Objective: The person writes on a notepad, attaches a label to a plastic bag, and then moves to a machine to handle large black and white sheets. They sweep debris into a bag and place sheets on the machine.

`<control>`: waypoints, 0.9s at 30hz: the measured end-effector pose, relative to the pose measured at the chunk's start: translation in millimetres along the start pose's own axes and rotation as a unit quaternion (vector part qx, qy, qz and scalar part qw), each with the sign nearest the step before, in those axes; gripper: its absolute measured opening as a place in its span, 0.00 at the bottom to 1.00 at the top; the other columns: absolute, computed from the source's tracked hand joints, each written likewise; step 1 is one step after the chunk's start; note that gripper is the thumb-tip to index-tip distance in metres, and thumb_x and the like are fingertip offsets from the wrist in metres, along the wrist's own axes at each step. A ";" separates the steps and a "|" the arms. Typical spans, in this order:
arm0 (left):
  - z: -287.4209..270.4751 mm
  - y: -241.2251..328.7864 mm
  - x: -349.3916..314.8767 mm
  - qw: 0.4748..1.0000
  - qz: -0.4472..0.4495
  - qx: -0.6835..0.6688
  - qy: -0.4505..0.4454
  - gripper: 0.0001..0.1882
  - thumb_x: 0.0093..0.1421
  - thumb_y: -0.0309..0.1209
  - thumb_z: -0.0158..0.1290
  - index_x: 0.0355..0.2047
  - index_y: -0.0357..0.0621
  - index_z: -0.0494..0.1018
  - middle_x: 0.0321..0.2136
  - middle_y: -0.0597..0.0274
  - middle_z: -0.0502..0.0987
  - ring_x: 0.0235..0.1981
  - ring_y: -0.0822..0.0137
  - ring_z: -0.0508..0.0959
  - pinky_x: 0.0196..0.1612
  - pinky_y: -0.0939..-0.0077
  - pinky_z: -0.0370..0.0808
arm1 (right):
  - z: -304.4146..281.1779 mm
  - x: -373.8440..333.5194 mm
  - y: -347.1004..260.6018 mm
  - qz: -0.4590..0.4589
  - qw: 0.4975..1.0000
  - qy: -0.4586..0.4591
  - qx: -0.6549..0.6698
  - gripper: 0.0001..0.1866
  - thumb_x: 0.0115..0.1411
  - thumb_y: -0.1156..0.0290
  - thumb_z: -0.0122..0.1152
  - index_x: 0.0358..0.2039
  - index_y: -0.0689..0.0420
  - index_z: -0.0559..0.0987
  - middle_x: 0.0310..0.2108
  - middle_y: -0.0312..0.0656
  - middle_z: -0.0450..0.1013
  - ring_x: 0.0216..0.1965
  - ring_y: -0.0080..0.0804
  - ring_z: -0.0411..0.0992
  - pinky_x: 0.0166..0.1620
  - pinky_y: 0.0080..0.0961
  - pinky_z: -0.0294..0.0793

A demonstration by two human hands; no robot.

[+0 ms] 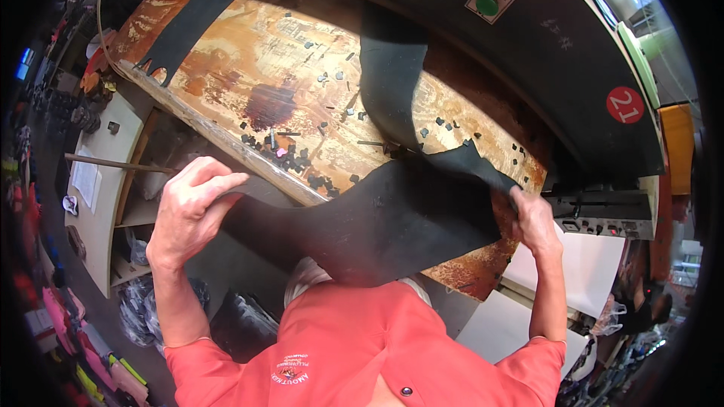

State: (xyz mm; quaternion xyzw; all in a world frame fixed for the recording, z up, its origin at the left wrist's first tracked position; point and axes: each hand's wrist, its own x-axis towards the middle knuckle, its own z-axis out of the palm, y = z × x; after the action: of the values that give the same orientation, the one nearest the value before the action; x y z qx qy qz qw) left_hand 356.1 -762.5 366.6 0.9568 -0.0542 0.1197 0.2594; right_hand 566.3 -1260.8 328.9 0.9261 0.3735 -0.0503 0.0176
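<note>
A long black sheet of flexible material (377, 218), perhaps leather or rubber, stretches between my hands in front of my body. My left hand (192, 207) pinches its left end with thumb and fingers, out past the near edge of the wooden board (226, 60). On the other side, my right hand (537, 220) is closed on the sheet's right edge, close to the board's right corner. From the middle, the sheet bends back across the board and runs under a dark machine beam (520, 53). Small black cut scraps (302, 160) lie scattered on the board.
Another black strip (185, 34) with cut-out holes lies at the board's far left. The beam carries a green push button (487, 5). At right sits a control box (599, 215) with switches, above white panels (566, 271). A thin rod (121, 162) juts out at left, near shelves.
</note>
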 end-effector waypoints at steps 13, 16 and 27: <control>41.8 -31.0 4.0 0.996 0.084 -0.029 0.032 0.10 0.57 0.27 0.64 0.40 0.43 0.78 0.34 0.59 0.80 0.34 0.55 0.80 0.38 0.62 0.79 | 44.4 122.7 -116.1 0.097 0.939 -0.011 0.331 0.42 0.60 0.54 0.70 0.64 0.72 0.67 0.49 0.63 0.79 0.50 0.54 0.79 0.53 0.40 0.76; 46.8 -38.7 -0.6 0.995 0.079 -0.041 0.040 0.10 0.58 0.27 0.64 0.39 0.42 0.78 0.34 0.57 0.79 0.35 0.54 0.80 0.40 0.63 0.79 | 42.3 133.2 -133.5 0.111 0.941 -0.035 0.317 0.26 0.64 0.64 0.65 0.54 0.71 0.74 0.43 0.60 0.80 0.42 0.59 0.78 0.47 0.43 0.77; 31.4 -16.3 8.3 0.981 0.186 -0.024 0.052 0.05 0.55 0.27 0.60 0.31 0.40 0.78 0.68 0.51 0.67 0.70 0.44 0.63 0.66 0.51 0.69 | -16.7 99.0 -199.5 -0.209 0.971 0.048 0.104 0.19 0.44 0.82 0.59 0.41 0.62 0.80 0.36 0.49 0.77 0.41 0.51 0.73 0.48 0.43 0.73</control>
State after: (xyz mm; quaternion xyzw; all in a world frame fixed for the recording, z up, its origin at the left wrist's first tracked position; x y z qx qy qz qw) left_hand 373.1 -764.8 334.6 0.9158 -0.2209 0.2142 0.2580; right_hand 500.2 -1047.6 336.0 0.8255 0.5521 -0.0468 -0.1078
